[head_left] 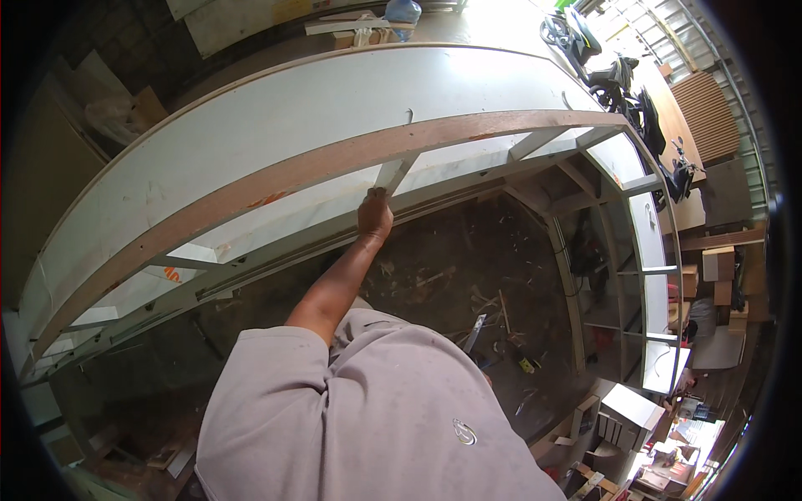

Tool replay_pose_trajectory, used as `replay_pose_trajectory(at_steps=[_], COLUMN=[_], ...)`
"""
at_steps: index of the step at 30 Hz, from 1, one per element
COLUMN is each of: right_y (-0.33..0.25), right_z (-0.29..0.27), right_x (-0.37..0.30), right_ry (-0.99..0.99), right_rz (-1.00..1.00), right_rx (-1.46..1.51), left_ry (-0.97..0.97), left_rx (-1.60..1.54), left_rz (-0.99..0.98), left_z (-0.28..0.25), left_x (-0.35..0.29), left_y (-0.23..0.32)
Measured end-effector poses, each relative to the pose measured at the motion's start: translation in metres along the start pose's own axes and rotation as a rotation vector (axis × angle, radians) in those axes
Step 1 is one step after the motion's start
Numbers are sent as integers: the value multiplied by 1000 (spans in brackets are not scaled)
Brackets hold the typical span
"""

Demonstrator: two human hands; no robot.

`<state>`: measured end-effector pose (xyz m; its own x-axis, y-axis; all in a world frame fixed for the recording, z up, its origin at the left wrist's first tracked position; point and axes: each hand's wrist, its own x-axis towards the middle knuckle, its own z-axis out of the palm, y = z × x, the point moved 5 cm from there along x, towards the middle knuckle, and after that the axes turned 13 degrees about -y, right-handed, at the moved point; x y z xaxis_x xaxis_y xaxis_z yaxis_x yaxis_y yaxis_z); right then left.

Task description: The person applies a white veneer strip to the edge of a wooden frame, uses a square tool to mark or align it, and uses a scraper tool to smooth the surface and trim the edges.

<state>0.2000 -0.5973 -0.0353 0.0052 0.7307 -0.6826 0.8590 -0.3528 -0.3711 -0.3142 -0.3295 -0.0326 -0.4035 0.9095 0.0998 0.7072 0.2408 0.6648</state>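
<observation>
My left arm reaches up to a long curved frame of wooden rails, with a brownish top rail (322,159) and a white outer panel (334,88). My left hand (375,215) is closed around the lower end of a short pale crosspiece (396,174) that joins the rails. Its fingertips are partly hidden behind the wood. My right hand does not show; my shirt and body cover the lower middle. A slim silvery strip (474,333) appears just beyond my body, and I cannot tell what it is.
Around me the frame bends to the right, with more white panels (652,234) and crosspieces. Offcuts and scraps lie on the dark floor (443,259). Stacked boxes and boards (718,263) stand at the right, motorcycles (614,79) at the far right, a white cabinet piece (632,407) at the lower right.
</observation>
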Motion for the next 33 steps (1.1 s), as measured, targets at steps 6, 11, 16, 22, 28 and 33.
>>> replay_pose_trajectory(at_steps=[6,11,16,22,28,33], right_y=[-22,-22,-13,-8,11,-3], right_z=[-6,-22,-16,1,5,-5], right_x=[9,2,-10,-19,-25,-29], right_ry=[17,108,151,120,146,113], right_rz=[-84,-3,-10,-35,-25,-58], right_rx=[36,8,49,51,61,168], left_ry=[-340,-717,-18,-152,-202,-816], left_rx=[160,30,-102,47,51,-30], left_rz=[290,115,-6,22,-13,155], left_z=[25,39,-16,7,28,68], left_x=[-33,-87,-31,11,-16,-161], left_y=[-14,9,1,-31,-17,37])
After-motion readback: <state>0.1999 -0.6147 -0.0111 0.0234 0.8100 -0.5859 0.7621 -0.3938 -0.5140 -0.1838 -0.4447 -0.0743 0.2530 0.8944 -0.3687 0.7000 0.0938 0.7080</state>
